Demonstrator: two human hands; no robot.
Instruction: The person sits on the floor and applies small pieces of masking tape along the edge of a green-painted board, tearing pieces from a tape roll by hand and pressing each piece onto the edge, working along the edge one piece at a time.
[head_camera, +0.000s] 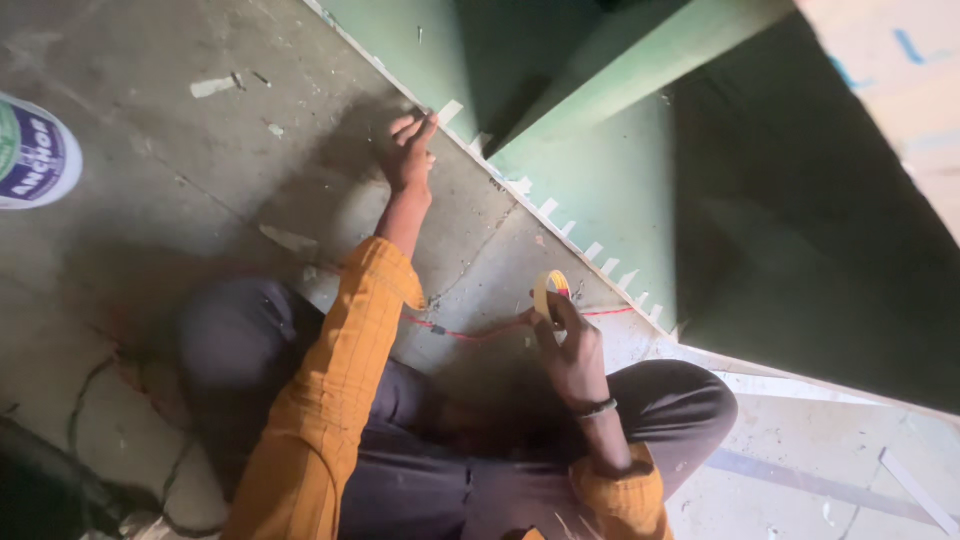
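**A:** So where's the tape sitting right now?

**B:** The right hand (572, 345) is holding the roll of masking tape (549, 292) up by the knee, just beside the red string (470, 331) running across the floor (180, 170). The grip is closing around the lower edge of the ring, thumb and fingers pinching it. The left hand (408, 150) is reaching out with fingers spread flat, not grasping anything, pressing down near the end strip of tape (450, 112) at the foot of the green wall (620, 190).

**B:** More short strips of tape (590, 248) are sticking along that same floor-wall edge, spaced like teeth.

**A:** How's the roll going to handle, you reckon?

**B:** I'm guessing it's super light, a stiff cardboard core, nothing fragile. Pinching it by the rim or hooking a finger through the hole is looking like the easiest hold. The loose end is the fussy bit: thin, soft, sticky on one side, tearing easily, so I'd be keeping it off the dusty floor.

**A:** Anything else around?

**B:** A white tub lid (35, 150) is lying well apart at the left edge.
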